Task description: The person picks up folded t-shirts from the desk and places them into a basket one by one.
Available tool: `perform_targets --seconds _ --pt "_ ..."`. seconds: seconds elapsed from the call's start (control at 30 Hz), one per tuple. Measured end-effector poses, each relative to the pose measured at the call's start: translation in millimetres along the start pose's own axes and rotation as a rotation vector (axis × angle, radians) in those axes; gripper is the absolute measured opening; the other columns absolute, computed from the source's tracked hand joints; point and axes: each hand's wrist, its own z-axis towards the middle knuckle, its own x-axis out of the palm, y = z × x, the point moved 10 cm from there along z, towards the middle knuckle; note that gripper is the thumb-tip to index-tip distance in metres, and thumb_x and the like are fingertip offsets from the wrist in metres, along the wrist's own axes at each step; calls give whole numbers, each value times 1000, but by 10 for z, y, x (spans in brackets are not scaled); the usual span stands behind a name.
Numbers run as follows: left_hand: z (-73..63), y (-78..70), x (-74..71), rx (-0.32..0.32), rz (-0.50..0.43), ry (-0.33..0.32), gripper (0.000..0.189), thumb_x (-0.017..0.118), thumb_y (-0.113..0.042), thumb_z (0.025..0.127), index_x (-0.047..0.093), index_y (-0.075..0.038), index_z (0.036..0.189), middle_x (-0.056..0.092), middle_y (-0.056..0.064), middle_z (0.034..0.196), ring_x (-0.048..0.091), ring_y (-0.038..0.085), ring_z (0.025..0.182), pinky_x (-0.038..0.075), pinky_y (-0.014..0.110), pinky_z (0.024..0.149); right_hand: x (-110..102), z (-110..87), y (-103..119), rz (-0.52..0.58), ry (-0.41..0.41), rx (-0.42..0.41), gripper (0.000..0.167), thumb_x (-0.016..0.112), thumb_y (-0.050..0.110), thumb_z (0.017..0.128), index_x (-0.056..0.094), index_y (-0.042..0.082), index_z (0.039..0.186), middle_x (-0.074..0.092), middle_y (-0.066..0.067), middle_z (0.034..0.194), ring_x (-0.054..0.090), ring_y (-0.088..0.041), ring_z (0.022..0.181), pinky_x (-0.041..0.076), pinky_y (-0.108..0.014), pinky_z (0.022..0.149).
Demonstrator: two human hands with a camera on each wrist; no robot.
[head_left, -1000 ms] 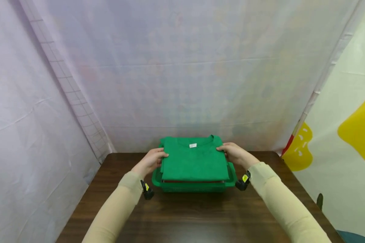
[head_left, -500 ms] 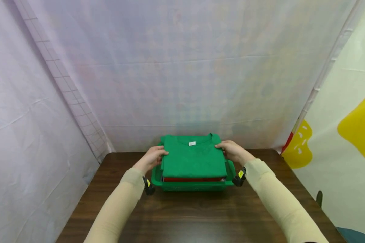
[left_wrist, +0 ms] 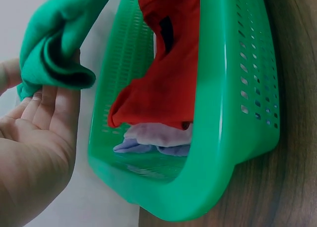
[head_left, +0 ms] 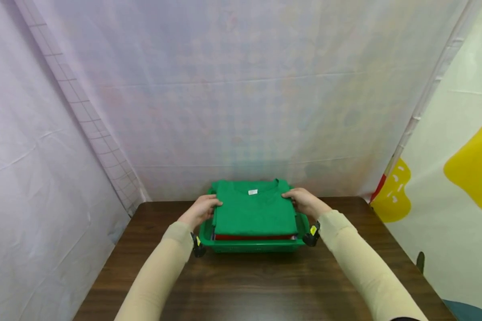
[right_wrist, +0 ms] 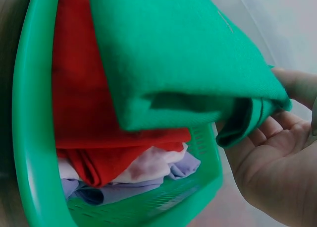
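A folded green shirt [head_left: 255, 214] with a white neck label is held over a green plastic basket [head_left: 253, 246]. My left hand [head_left: 201, 209] pinches its left edge, thumb on top and fingers beneath, as the left wrist view also shows. At the opposite edge my right hand [head_left: 305, 201] pinches the shirt the same way. Inside the basket lies a folded red garment [left_wrist: 166, 73], partly covered by the green shirt in the right wrist view. Under the red one are a pale pinkish garment [right_wrist: 143, 167] and a lavender one [right_wrist: 126, 190].
The basket stands near the back edge of a dark wooden table [head_left: 249, 285]. A pale patterned curtain [head_left: 241, 98] hangs right behind it. White sheeting [head_left: 36, 178] closes the left side, and a white sheet with yellow shapes [head_left: 393, 196] the right.
The green shirt's front edge has drawn back a little, so a strip of the red garment shows below it. My right hand has shifted slightly left; both hands keep their hold.
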Motion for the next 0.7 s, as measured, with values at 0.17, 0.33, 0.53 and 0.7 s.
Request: perform_targets --seconds 0.17,0.33,0.53,0.7 --pt "23 32 -16 -5 16 -12 71 55 -3 92 17 4 152 42 24 143 64 11 72 53 29 69 9 34 -33 6 -7 -2 28 50 9 101 51 -9 122 58 -7 103 61 -13 81 53 -30 76" --pt "36 67 -35 -22 57 -27 71 56 -5 91 20 5 151 32 23 151 62 13 79 52 33 76 30 61 -56 -2 9 -4 21 50 9 101 56 -7 113 60 -7 97 61 -12 77 53 -30 73" --pt "57 102 -43 -30 109 -51 70 58 -7 91 23 3 151 24 22 155 61 25 100 49 44 89 37 91 -74 -6 3 -11 17 49 7 100 58 -5 110 59 -6 95 59 -12 76 52 -29 72" --pt "70 125 -26 -22 130 -55 68 57 -7 92 24 3 151 24 23 155 55 35 116 46 49 96 42 98 -85 -17 -5 -18 23 48 6 100 55 -9 116 58 -6 96 59 -12 79 52 -30 75"
